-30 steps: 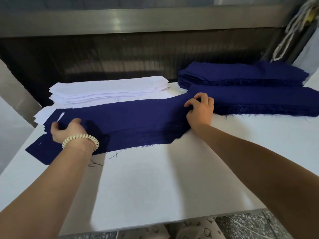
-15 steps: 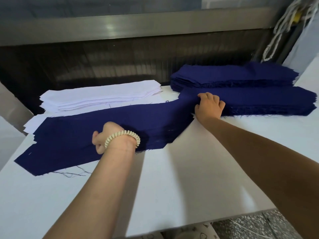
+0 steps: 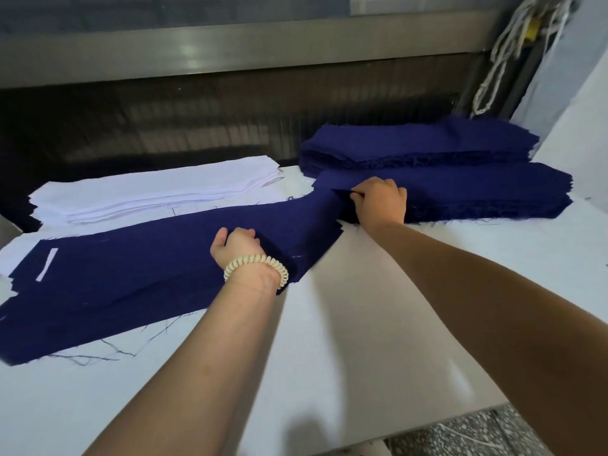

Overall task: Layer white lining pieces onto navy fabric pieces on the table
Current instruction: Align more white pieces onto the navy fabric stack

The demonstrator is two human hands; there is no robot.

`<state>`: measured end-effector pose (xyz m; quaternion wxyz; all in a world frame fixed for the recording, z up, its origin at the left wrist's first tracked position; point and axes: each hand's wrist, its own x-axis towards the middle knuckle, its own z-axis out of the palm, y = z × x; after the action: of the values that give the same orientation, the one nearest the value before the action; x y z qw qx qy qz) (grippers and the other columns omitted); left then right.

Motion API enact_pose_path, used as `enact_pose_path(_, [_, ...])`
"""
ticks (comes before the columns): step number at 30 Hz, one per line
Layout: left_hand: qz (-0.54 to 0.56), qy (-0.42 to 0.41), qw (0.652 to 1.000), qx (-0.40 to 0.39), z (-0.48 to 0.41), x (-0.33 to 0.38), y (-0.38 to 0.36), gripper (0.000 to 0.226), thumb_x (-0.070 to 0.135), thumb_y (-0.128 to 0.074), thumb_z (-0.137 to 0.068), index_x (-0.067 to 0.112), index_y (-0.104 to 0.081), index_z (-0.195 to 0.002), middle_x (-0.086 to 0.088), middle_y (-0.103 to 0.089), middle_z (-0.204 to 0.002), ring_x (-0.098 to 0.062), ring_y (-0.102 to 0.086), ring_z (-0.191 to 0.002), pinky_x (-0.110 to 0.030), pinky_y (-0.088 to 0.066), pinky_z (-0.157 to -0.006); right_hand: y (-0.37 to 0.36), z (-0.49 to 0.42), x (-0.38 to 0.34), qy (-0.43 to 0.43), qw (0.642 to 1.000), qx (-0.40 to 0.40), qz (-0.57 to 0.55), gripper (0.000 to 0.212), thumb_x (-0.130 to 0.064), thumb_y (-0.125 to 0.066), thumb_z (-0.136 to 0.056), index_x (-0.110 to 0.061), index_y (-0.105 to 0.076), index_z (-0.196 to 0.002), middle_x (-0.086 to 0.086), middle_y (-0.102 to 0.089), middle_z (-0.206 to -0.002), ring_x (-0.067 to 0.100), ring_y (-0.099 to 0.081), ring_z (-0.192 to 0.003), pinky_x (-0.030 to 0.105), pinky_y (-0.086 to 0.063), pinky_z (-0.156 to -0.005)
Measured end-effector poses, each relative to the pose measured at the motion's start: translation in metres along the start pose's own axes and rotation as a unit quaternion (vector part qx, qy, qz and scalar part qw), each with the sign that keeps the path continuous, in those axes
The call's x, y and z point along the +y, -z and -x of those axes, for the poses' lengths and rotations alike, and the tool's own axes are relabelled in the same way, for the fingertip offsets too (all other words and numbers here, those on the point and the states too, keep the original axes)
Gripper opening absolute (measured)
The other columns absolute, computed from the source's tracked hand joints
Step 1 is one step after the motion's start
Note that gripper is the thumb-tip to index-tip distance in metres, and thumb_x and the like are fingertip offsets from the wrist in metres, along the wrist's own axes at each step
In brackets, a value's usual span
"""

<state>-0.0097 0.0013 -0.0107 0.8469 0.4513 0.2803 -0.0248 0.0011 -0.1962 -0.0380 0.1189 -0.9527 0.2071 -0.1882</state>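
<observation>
Fabric fills the middle band of the frame: a long navy fabric piece (image 3: 138, 278) lies spread on the white table (image 3: 378, 324), running from the lower left edge up toward centre right. The left hand (image 3: 235, 246), forearm reaching in from the bottom centre with a coiled cream bracelet (image 3: 256, 268) at the wrist, rests knuckles-up on that piece near its right end, fingers curled down onto the cloth. The right hand (image 3: 381, 200), arm stretched in from the lower right, has its fingers bent and pinched shut on the navy edge where the piece meets the nearer navy stack (image 3: 477, 189). A second navy stack (image 3: 421, 143) sits behind it, upper right. The white lining stack (image 3: 154, 189) lies at upper left, just behind the spread piece.
</observation>
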Motion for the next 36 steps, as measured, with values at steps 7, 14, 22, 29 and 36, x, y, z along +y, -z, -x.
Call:
enact_pose_path(7, [-0.04,-0.042,0.998,-0.021,-0.015,-0.005,0.01,0.049,-0.01,-0.046,-0.088,0.003,-0.045,-0.135,-0.007,-0.057,-0.105,-0.016,-0.061,-0.094,-0.024,-0.046,-0.092,0.009,-0.002,0.007,-0.079,0.971,-0.014,-0.224,0.024,-0.028,-0.055,-0.094,-0.011,-0.072,-0.093,0.007,-0.07,-0.09,0.026,-0.061,-0.084,0.039,-0.043,-0.093])
enact_pose_path(14, [-0.136,-0.059,0.984,-0.099,-0.02,0.001,0.023,0.043,-0.006,-0.044,-0.09,0.002,-0.045,-0.132,-0.007,-0.056,-0.105,-0.022,-0.058,-0.105,-0.029,-0.045,-0.096,0.016,-0.01,0.015,-0.078,0.977,-0.024,-0.195,0.038,-0.02,-0.052,-0.095,-0.015,-0.046,-0.057,-0.001,-0.042,-0.052,0.016,-0.039,-0.051,0.03,-0.039,-0.057])
enact_pose_path(22, [-0.271,-0.098,0.938,-0.194,-0.018,0.009,0.033,0.038,0.005,-0.054,-0.091,0.018,-0.049,-0.126,-0.005,-0.064,-0.111,-0.017,-0.064,-0.094,-0.026,-0.049,-0.083,0.025,0.009,0.014,0.224,0.963,0.151,0.013,0.023,-0.022,-0.05,-0.096,-0.006,-0.068,-0.096,0.012,-0.067,-0.091,0.031,-0.059,-0.079,0.037,-0.042,-0.077])
enact_pose_path(29, [-0.45,-0.285,0.785,-0.317,0.001,0.001,0.037,0.077,-0.003,-0.056,-0.087,0.055,-0.026,-0.128,-0.004,-0.065,-0.099,-0.015,-0.064,-0.09,-0.021,-0.049,-0.085,0.026,0.053,-0.011,0.478,0.856,0.197,0.003,0.023,-0.018,-0.055,-0.085,-0.009,-0.069,-0.07,0.006,-0.064,-0.068,0.023,-0.057,-0.052,0.025,-0.044,-0.051])
enact_pose_path(36, [-0.519,-0.256,0.728,-0.368,0.011,0.007,0.056,0.036,-0.012,-0.047,-0.086,0.016,-0.065,-0.1,-0.02,-0.07,-0.087,-0.038,-0.065,-0.085,-0.038,-0.055,-0.079,0.03,0.094,-0.033,0.533,0.838,0.112,-0.043,0.009,-0.013,-0.064,-0.081,-0.009,-0.071,-0.077,0.006,-0.061,-0.066,0.025,-0.053,-0.051,0.027,-0.04,-0.048])
